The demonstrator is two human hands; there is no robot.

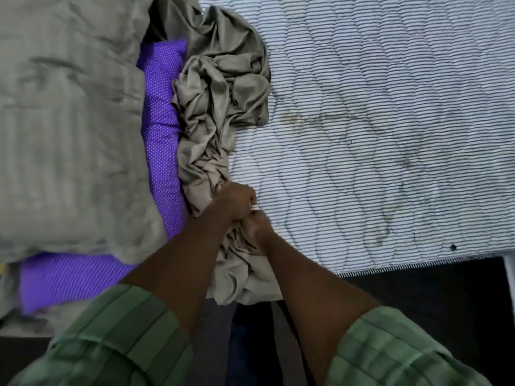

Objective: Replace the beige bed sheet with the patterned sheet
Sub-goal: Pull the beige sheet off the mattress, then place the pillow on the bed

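The beige bed sheet (220,107) lies bunched in a long crumpled rope across the striped quilted mattress (376,121), running from the far side down over the near edge. My left hand (235,200) grips the bunched sheet near the near edge. Just below it, touching it, my right hand (255,227) grips the same bunch of fabric. A purple sheet with small white dots (161,129) lies to the left of the bunched sheet, partly under a grey-beige blanket.
A large grey-beige blanket or pillow pile (69,121) covers the left part of the bed. The mattress's near edge (418,266) runs along the lower right, with dark floor (432,296) below it.
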